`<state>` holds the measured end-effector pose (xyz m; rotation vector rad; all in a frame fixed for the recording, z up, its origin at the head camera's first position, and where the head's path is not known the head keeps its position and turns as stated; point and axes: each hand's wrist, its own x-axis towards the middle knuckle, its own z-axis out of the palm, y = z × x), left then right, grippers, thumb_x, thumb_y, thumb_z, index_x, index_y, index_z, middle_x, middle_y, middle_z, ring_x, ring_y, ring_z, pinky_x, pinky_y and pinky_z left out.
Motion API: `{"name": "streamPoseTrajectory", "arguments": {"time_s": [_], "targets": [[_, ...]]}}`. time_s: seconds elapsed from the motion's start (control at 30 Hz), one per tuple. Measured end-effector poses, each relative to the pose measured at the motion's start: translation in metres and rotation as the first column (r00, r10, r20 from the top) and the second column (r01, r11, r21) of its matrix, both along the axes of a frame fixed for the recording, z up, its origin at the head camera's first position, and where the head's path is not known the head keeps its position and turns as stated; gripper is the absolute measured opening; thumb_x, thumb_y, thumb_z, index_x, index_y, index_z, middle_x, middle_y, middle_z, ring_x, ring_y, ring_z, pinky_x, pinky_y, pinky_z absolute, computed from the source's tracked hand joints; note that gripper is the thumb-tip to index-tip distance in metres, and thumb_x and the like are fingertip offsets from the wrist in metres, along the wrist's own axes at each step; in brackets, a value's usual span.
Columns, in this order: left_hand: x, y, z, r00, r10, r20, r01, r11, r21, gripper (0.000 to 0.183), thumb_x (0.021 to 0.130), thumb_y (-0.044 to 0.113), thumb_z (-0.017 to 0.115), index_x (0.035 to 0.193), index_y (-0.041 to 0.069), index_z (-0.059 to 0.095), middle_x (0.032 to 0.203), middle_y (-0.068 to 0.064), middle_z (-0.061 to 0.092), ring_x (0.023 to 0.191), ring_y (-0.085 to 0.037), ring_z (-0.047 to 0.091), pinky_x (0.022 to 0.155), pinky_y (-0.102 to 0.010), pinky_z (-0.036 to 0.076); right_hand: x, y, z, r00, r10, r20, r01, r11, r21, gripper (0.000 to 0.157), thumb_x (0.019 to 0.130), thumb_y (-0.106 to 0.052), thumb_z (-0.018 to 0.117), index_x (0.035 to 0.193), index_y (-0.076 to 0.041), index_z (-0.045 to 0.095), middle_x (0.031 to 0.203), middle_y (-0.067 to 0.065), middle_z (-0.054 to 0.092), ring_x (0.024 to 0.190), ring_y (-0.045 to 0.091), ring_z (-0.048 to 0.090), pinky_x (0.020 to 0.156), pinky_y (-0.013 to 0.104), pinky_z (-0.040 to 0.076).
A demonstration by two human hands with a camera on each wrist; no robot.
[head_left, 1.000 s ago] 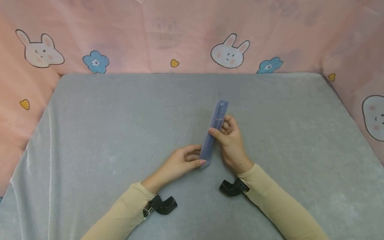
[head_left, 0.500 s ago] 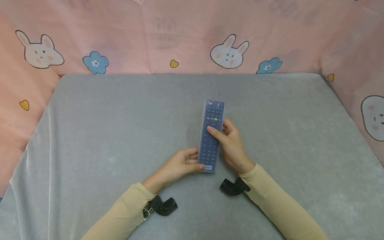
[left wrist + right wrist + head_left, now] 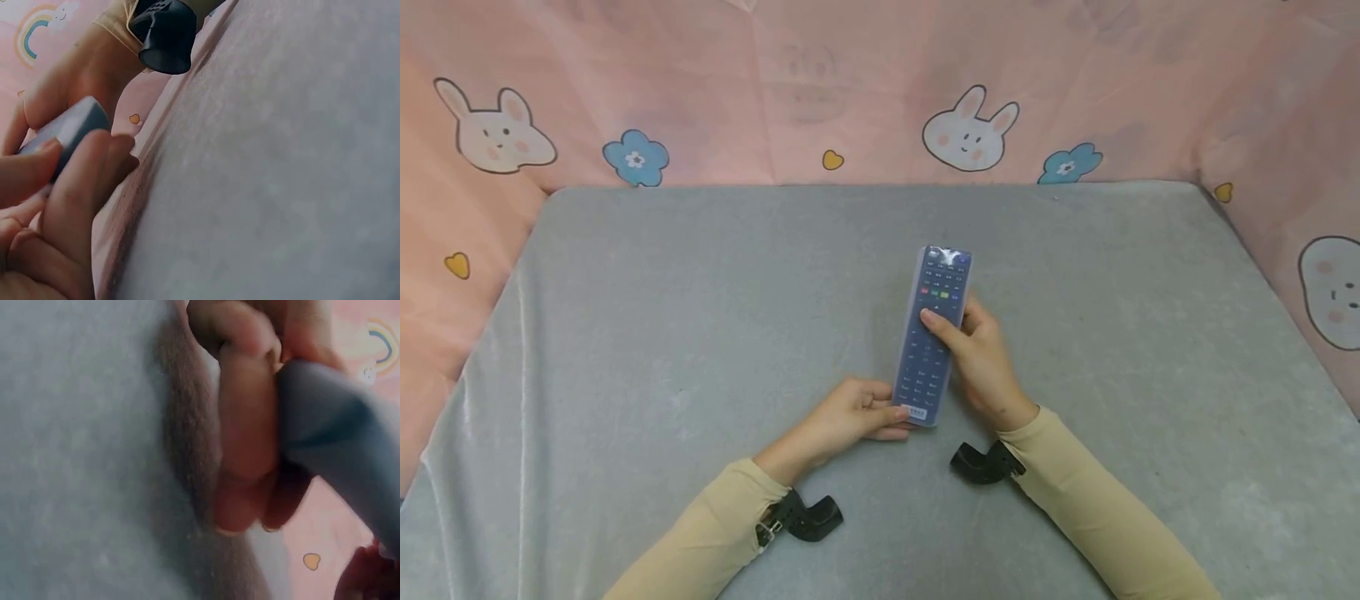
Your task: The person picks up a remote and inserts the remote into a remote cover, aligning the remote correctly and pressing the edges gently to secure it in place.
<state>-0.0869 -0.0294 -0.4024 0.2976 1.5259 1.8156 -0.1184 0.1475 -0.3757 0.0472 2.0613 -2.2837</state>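
Observation:
A long blue remote control in a clear cover is held up over the table, its button face turned toward the head camera. My right hand grips it from the right side, thumb across the buttons and the other fingers behind. At the lower end, my left hand pinches the near left corner, thumb on the face. In the left wrist view the remote's end shows between thumb and fingers. From the right wrist, the remote looks blurred, with curled fingers against it.
A grey cloth-covered table spreads under both hands. Pink printed curtain hangs behind it and along both sides. Black wrist camera mounts stick out from both sleeves.
The remote has turned from its narrow edge to its button face, then shifted slightly away and to the right. Fingers of my left hand now show beneath its lower end.

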Motion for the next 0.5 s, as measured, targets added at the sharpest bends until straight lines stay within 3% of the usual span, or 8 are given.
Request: {"name": "streamPoseTrajectory", "arguments": {"time_s": [0.23, 0.5], "targets": [[0.0008, 0.001, 0.0019, 1.0, -0.006, 0.029, 0.007, 0.999, -0.034, 0.031, 0.093, -0.001, 0.054, 0.119, -0.019, 0.052, 0.109, -0.03, 0.061, 0.099, -0.034, 0.064, 0.079, -0.035, 0.054, 0.001, 0.0011, -0.0012, 0.999, 0.04, 0.021, -0.041, 0.999, 0.029, 0.037, 0.098, -0.012, 0.049, 0.13, 0.005, 0.046, 0.088, 0.001, 0.065, 0.075, 0.012, 0.065, 0.065, 0.029, 0.055], [0.002, 0.0018, 0.001, 1.0, 0.006, -0.013, -0.006, 1.0, -0.016, 0.028, 0.092, -0.003, 0.054, 0.114, -0.021, 0.054, 0.106, -0.032, 0.061, 0.097, -0.035, 0.064, 0.078, -0.035, 0.054, -0.001, 0.0032, -0.0018, 0.998, 0.047, 0.032, -0.048, 0.999, 0.011, 0.035, 0.095, -0.01, 0.053, 0.124, 0.009, 0.049, 0.085, -0.001, 0.066, 0.073, 0.013, 0.065, 0.063, 0.029, 0.055]]}}
